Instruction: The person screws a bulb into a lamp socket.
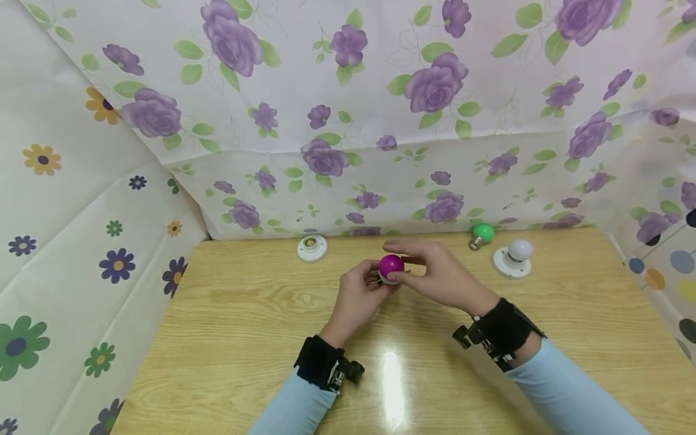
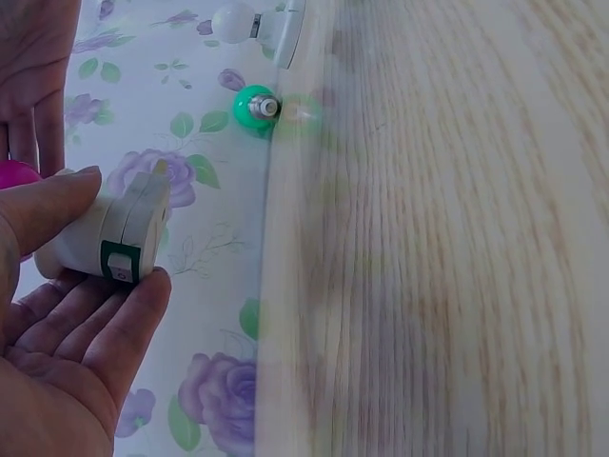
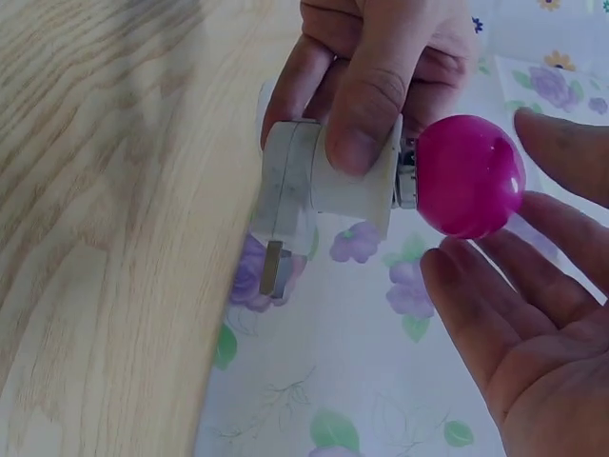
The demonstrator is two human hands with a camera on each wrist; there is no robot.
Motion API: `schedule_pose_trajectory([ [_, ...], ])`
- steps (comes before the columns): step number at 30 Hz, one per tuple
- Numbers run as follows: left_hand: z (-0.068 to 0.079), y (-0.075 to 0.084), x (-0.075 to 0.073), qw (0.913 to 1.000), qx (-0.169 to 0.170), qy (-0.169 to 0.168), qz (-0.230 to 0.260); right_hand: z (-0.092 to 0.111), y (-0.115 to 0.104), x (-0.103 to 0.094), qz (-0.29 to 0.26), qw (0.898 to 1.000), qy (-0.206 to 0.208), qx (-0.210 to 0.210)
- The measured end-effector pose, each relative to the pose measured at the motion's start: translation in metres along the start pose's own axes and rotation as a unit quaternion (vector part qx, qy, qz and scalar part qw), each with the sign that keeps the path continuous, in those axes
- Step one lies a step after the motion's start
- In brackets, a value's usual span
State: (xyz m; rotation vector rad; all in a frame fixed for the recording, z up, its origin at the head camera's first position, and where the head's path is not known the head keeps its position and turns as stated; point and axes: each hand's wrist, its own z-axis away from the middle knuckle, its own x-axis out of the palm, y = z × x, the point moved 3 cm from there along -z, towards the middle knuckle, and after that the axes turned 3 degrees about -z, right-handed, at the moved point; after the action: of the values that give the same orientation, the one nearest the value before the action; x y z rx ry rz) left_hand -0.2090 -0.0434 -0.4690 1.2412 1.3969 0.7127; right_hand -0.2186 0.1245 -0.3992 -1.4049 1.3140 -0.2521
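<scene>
My left hand [image 1: 359, 293] grips a white plug-in lamp socket [image 3: 354, 195], thumb on one side and fingers on the other. In the left wrist view the socket shows a small switch [image 2: 121, 266]; its metal plug pin [image 3: 271, 268] shows in the right wrist view. A magenta light bulb [image 1: 391, 264] sits in the socket's mouth, with a strip of its metal base visible. Around the bulb is my right hand [image 1: 440, 275], thumb and fingers spread apart and fairly straight. Its fingertips lie close to the bulb; whether they touch it I cannot tell.
On the wooden table [image 1: 261, 338], a white round lamp holder [image 1: 312, 252] stands at the back left. A green bulb [image 1: 483, 232] lies at the back right, beside a white bulb [image 1: 520, 249] in a round base [image 1: 511, 269]. Flowered cloth [image 1: 326, 199] hangs behind.
</scene>
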Motion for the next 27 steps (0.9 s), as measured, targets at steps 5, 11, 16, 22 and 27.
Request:
schedule_pose_trajectory([
  [5,0.000,0.000,0.000,1.0000,0.001,-0.006,-0.001,-0.001,-0.002,0.004,-0.012,1.000,-0.011,0.003],
  [11,0.000,0.001,0.000,1.0000,0.004,-0.001,-0.006,0.000,0.000,0.007,-0.021,1.000,0.006,0.021],
  [16,0.000,0.000,0.001,0.9999,0.011,0.002,-0.008,0.002,0.002,0.007,-0.013,0.999,0.024,0.029],
  [22,0.000,0.001,0.000,0.9998,0.012,0.011,-0.013,0.003,0.002,0.009,-0.003,0.998,0.058,0.009],
  [27,0.000,0.002,0.000,0.9997,0.013,0.011,-0.015,0.003,0.003,0.012,0.000,0.998,0.069,-0.003],
])
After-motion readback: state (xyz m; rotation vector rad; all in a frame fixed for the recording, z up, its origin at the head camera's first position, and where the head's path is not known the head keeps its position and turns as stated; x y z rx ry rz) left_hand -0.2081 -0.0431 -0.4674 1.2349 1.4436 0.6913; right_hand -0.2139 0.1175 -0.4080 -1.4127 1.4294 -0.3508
